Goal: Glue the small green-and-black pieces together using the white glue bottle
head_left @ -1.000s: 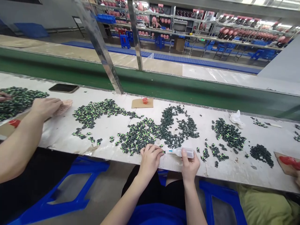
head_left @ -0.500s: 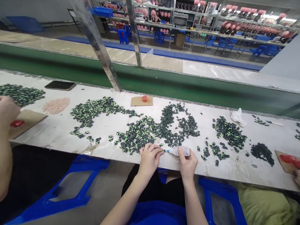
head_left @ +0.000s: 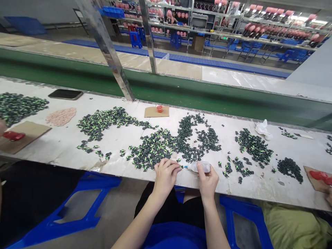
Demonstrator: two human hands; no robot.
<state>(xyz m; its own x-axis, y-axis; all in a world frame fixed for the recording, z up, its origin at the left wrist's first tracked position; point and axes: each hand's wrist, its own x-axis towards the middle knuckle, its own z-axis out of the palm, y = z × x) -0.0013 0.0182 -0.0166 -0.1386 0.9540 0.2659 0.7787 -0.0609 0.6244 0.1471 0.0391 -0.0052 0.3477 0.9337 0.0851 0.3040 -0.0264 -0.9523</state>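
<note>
We see the squeeze bottle (head_left: 202,167) held roughly level over the near edge of the white counter (head_left: 124,140), its blue nozzle (head_left: 186,167) aimed left. Our right hand (head_left: 209,180) grips it from the near side, thumb laid along the body and fingers clamped around it. Just left of the bottle, our left hand (head_left: 166,171) arches palm-down, fingers pinched together on a small dark piece (head_left: 181,167) at the nozzle's tip; whether they touch, we cannot tell. Both our forearms reach forward, slanting inward. Beyond the bottle and to its left spreads a heap of black-and-green pieces (head_left: 151,150).
</note>
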